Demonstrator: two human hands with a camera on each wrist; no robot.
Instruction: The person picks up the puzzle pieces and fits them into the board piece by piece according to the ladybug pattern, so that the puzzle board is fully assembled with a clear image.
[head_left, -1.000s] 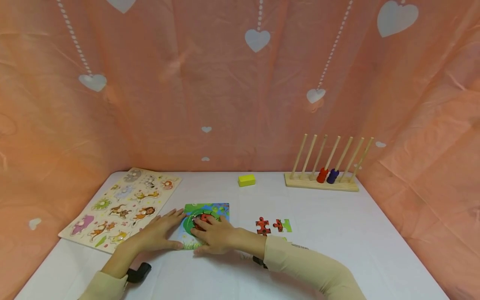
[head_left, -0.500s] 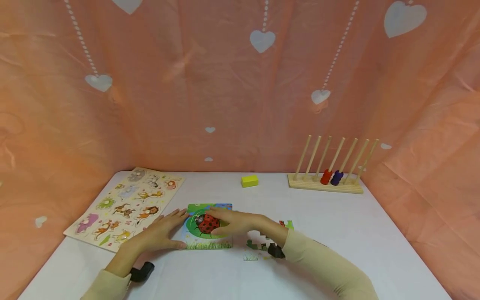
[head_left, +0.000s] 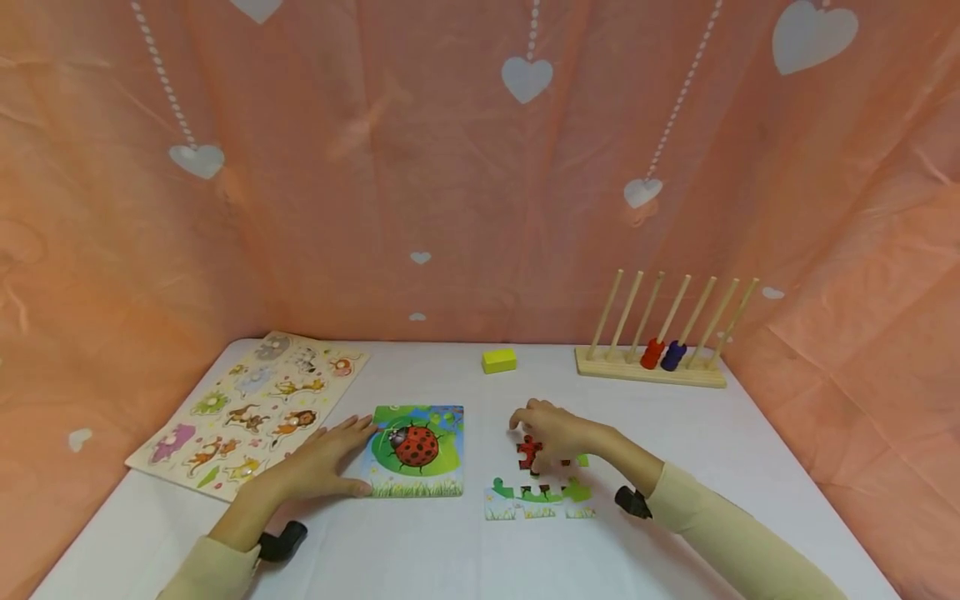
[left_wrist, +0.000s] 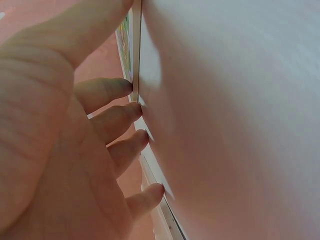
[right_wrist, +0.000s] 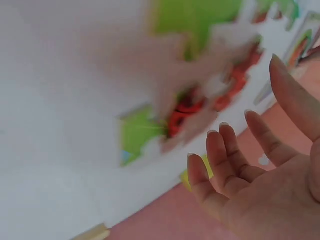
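Observation:
My left hand [head_left: 318, 464] rests with spread, straight fingers along the left edge of a square ladybug picture board [head_left: 417, 452]. In the left wrist view its fingertips [left_wrist: 140, 135] reach the tabletop beside the board. To the right, my right hand [head_left: 558, 429] hovers over loose jigsaw pieces, its fingers loosely bent and holding nothing. Below it a red spotted jigsaw piece [head_left: 529, 452] shows, partly covered by the hand. A green and red piece [right_wrist: 137, 131] appears blurred in the right wrist view. Nearer the front, several grass-patterned pieces [head_left: 540, 510] lie in a row.
An animal peg puzzle board [head_left: 247, 408] lies at the left, close to my left hand. A yellow block [head_left: 498, 361] sits at the back. At back right stands a wooden peg rack [head_left: 649, 371] with red and blue beads on its upright rods.
My right hand has lifted off the ladybug board and moved right, over the loose pieces. The ladybug picture is now uncovered. My left hand has stayed at the board's left edge.

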